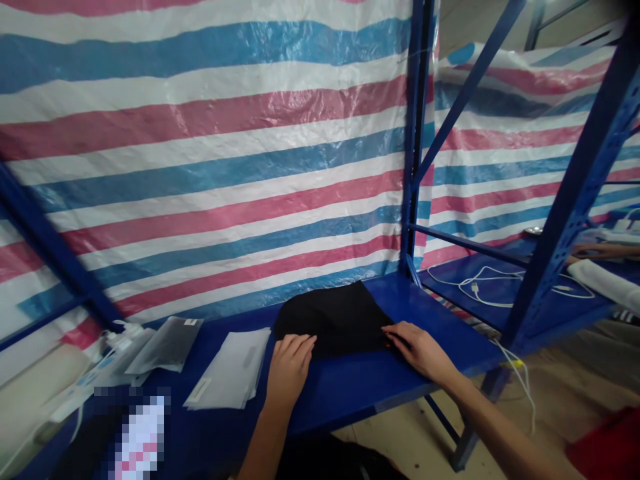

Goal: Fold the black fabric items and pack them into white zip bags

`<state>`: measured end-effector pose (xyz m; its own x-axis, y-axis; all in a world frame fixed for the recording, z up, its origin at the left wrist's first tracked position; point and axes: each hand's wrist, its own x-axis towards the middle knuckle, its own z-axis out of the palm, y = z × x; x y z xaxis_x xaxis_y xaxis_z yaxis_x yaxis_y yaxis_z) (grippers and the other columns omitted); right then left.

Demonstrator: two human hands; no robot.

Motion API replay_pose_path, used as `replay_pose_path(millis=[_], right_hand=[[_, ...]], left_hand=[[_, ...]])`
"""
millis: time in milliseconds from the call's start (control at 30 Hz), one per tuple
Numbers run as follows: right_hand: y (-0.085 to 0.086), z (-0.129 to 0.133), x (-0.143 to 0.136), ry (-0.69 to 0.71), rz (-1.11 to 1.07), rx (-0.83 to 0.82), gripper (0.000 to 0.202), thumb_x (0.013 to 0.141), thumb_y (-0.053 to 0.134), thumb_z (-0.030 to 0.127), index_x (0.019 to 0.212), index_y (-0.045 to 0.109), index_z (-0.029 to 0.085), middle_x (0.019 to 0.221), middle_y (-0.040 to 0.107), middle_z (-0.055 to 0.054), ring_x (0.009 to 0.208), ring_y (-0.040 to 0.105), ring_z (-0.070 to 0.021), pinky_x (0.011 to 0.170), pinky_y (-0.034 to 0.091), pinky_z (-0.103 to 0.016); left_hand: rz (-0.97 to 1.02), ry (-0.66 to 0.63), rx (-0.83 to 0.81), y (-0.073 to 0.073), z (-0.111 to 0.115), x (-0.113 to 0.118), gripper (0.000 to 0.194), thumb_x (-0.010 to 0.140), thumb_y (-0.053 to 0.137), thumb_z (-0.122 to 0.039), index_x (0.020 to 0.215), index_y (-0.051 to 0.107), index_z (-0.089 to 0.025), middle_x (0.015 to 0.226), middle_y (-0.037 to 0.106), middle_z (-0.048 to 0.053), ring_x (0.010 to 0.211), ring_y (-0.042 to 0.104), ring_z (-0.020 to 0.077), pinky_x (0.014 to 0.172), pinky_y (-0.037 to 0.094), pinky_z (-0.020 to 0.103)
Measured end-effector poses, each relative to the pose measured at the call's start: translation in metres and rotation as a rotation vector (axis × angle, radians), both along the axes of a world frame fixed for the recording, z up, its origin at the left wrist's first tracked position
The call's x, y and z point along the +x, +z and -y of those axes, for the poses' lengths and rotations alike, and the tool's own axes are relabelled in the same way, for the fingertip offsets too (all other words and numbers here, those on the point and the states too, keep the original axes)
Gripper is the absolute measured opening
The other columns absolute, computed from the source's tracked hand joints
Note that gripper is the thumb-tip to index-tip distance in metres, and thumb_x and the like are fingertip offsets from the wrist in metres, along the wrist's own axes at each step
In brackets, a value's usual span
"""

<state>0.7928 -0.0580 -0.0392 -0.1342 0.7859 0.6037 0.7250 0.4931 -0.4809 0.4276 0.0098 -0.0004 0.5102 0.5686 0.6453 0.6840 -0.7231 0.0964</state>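
Observation:
A flat black cloth piece (333, 317), rounded at its left end, lies on the blue table in front of me. My left hand (291, 360) is at its front left corner, fingers bent close together over the fabric; the thumb is mostly hidden. At the right end, my right hand (417, 348) pinches the cloth's edge between thumb and fingers. A small orange spot shows beside the right fingertips. Left of my left hand is a stack of frosted plastic bags (233, 370).
Bags with dark contents (173, 343) lie farther left, near a white power strip (107, 363). A blue metal post (413, 147) rises behind the table. White cables (487, 287) lie on the neighbouring table, where another person's sleeve (603, 280) shows. Striped sheeting (225, 167) hangs behind.

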Motion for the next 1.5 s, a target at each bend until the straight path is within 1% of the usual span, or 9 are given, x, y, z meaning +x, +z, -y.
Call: replay_pose_path(millis=[167, 467, 667, 833, 933, 1067, 1267, 1400, 1500], right_hand=[[0.003, 0.003, -0.002, 0.033, -0.021, 0.007, 0.03, 0.111, 0.051, 0.031, 0.129, 0.074, 0.026, 0.109, 0.08, -0.009, 0.103, 0.075, -0.0267, 0.094, 0.06, -0.042], [0.008, 0.006, 0.005, -0.062, -0.284, -0.143, 0.03, 0.101, 0.065, 0.048, 0.114, 0.08, 0.026, 0.116, 0.083, -0.007, 0.109, 0.078, -0.0301, 0.096, 0.06, -0.041], [0.05, 0.064, 0.021, 0.019, -0.283, -0.307, 0.035, 0.101, 0.068, 0.055, 0.116, 0.081, 0.026, 0.118, 0.082, -0.008, 0.112, 0.075, -0.0301, 0.1, 0.057, -0.039], [0.077, 0.099, 0.035, 0.106, -0.291, -0.449, 0.036, 0.101, 0.071, 0.053, 0.124, 0.078, 0.027, 0.121, 0.079, -0.007, 0.113, 0.073, -0.0284, 0.1, 0.055, -0.036], [0.074, 0.077, 0.032, 0.097, -0.357, -0.437, 0.039, 0.101, 0.069, 0.056, 0.125, 0.074, 0.025, 0.117, 0.079, -0.007, 0.105, 0.073, -0.026, 0.092, 0.057, -0.033], [0.057, 0.009, 0.018, 0.07, -0.36, -0.344, 0.037, 0.102, 0.064, 0.056, 0.118, 0.072, 0.023, 0.108, 0.079, -0.006, 0.099, 0.074, -0.0258, 0.086, 0.057, -0.035], [0.036, -0.075, -0.005, -0.138, 0.026, -0.184, 0.017, 0.1, 0.066, 0.031, 0.112, 0.075, 0.022, 0.106, 0.08, -0.009, 0.101, 0.073, -0.0295, 0.09, 0.056, -0.04], [0.043, -0.075, -0.02, -0.202, 0.247, -0.041, 0.021, 0.095, 0.072, 0.017, 0.115, 0.076, 0.019, 0.115, 0.076, -0.013, 0.111, 0.066, -0.0332, 0.098, 0.055, -0.046], [0.055, -0.045, -0.044, -0.069, 0.196, 0.01, 0.02, 0.101, 0.07, 0.026, 0.12, 0.075, 0.021, 0.117, 0.076, -0.012, 0.113, 0.065, -0.0309, 0.105, 0.053, -0.047]], left_hand=[[-0.118, -0.037, -0.095, 0.0, 0.009, 0.0, 0.051, 0.088, 0.057, 0.0, 0.127, 0.076, -0.027, 0.129, 0.078, 0.005, 0.123, 0.064, 0.0292, 0.105, 0.05, 0.051], [0.027, -0.101, 0.072, 0.002, 0.011, -0.006, 0.039, 0.099, 0.051, -0.005, 0.125, 0.073, -0.023, 0.129, 0.077, 0.009, 0.116, 0.07, 0.0255, 0.104, 0.056, 0.046], [0.113, -0.136, 0.156, 0.034, 0.071, -0.01, 0.038, 0.098, 0.058, -0.006, 0.125, 0.072, -0.028, 0.128, 0.078, 0.007, 0.116, 0.073, 0.0251, 0.106, 0.056, 0.043], [0.113, -0.071, -0.152, 0.049, 0.121, -0.018, 0.038, 0.095, 0.061, -0.015, 0.128, 0.07, -0.032, 0.121, 0.08, 0.005, 0.109, 0.077, 0.025, 0.095, 0.063, 0.039], [0.128, 0.006, -0.351, 0.058, 0.107, -0.014, 0.042, 0.094, 0.059, -0.019, 0.133, 0.067, -0.03, 0.122, 0.079, 0.007, 0.108, 0.077, 0.0259, 0.093, 0.063, 0.04], [0.12, 0.104, -0.457, 0.061, 0.047, 0.002, 0.052, 0.089, 0.057, -0.013, 0.14, 0.061, -0.025, 0.127, 0.076, 0.008, 0.107, 0.074, 0.0244, 0.098, 0.059, 0.041], [0.032, 0.23, -0.441, 0.034, -0.013, 0.007, 0.054, 0.091, 0.055, -0.014, 0.144, 0.058, -0.017, 0.134, 0.07, 0.014, 0.119, 0.071, 0.0283, 0.102, 0.054, 0.041], [0.115, 0.349, -0.505, 0.022, -0.008, -0.011, 0.056, 0.101, 0.053, -0.052, 0.141, 0.06, -0.014, 0.139, 0.067, 0.019, 0.129, 0.066, 0.0349, 0.108, 0.05, 0.046], [0.16, 0.403, -0.734, 0.025, 0.001, -0.024, 0.075, 0.087, 0.061, -0.078, 0.128, 0.066, -0.015, 0.133, 0.071, 0.02, 0.126, 0.068, 0.0386, 0.106, 0.051, 0.045]])
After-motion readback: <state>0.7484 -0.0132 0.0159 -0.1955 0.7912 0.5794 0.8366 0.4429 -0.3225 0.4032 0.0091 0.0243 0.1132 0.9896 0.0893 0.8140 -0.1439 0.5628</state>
